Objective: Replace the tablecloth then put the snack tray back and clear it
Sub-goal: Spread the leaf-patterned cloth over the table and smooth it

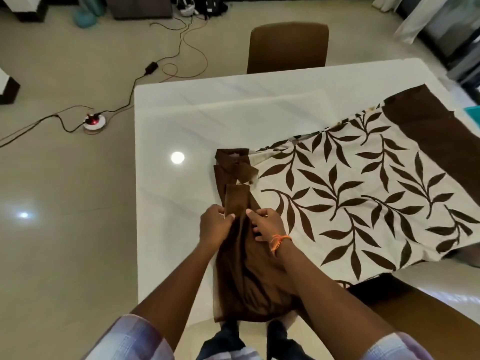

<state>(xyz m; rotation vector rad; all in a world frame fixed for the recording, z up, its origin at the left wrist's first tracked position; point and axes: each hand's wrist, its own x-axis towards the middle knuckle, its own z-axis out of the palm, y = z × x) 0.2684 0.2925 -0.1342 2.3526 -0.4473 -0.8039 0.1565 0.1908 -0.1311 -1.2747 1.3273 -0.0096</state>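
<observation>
A cream tablecloth with a brown leaf print and brown border lies partly spread over the right half of the white table. Its brown edge is bunched and folded near the table's front, hanging over the edge. My left hand pinches a folded brown strip of that cloth. My right hand, with an orange thread on the wrist, grips the same brown fold just to the right. A plain white cloth lies flat beneath, toward the far side. No snack tray is in view.
A brown chair stands at the table's far side. Another brown chair sits at the near right. A teal object shows at the right edge. Cables and a round power socket lie on the tiled floor to the left.
</observation>
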